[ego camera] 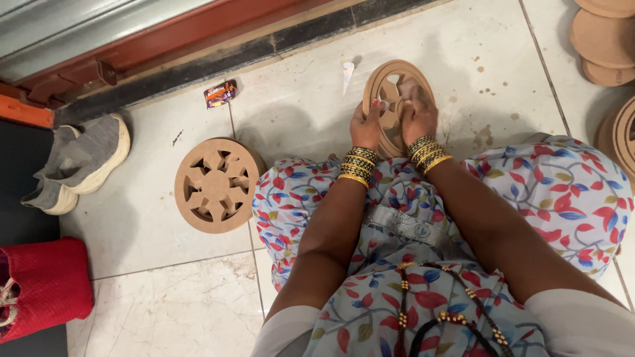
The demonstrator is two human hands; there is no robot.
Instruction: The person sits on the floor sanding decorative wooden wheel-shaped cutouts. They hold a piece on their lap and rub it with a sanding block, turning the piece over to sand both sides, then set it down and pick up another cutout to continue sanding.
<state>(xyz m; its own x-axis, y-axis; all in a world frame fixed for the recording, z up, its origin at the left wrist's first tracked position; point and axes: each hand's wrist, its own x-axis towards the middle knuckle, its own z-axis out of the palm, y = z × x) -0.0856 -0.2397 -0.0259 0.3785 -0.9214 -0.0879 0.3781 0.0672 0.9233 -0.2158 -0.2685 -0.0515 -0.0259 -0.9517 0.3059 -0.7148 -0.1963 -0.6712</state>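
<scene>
Hands [390, 122] outstretched, grip apparently closed on disc [395, 82]

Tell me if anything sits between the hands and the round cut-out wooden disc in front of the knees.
Nothing visible does. The left hand and right hand already grip the wooden disc directly, fingers through its cut-outs. Only bare tiled floor surrounds it.

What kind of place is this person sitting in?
Probably a small home craft workspace by a doorway: both hands hold a round cut-out wooden disc on a tiled floor, more discs lie around, and grey shoes sit by the threshold.
</scene>
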